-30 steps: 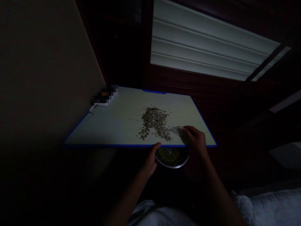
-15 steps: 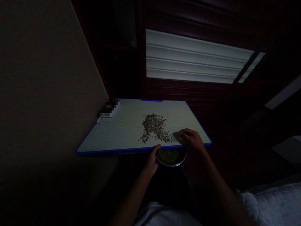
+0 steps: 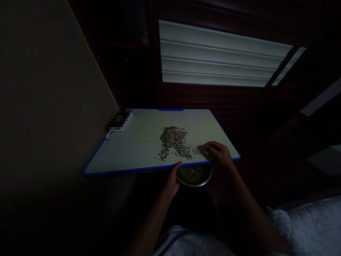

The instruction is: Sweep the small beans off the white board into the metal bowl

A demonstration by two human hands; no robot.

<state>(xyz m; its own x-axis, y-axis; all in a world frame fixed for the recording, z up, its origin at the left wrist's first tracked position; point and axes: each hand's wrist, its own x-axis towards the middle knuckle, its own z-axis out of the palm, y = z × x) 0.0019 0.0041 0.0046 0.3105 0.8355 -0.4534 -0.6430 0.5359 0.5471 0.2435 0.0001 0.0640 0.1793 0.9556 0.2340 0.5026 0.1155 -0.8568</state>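
Observation:
My left hand (image 3: 173,179) is closed on the left rim of a metal bowl (image 3: 198,184), its thumb up near the table edge. Small greenish grains (image 3: 191,173) lie in the bowl, which sits just under the front edge of the pale, blue-rimmed table (image 3: 133,149). Spread over the middle of the tabletop is a loose patch of small dark grains (image 3: 172,138). To the right of that patch, my right hand (image 3: 218,153) pinches a pale, thin scoop-like piece (image 3: 198,150), low over the tabletop. Dim light hides its exact kind.
A white-edged object with a blurred-out top (image 3: 119,122) rests at the table's far left corner, beside a wall (image 3: 53,89). Dark wooden furniture with a slatted white panel (image 3: 213,58) stands behind the table. Pale bedding (image 3: 306,227) lies at lower right.
The view has shifted slightly, so the table sits a little higher in it. Both hands keep their hold, and the grain patch looks much the same.

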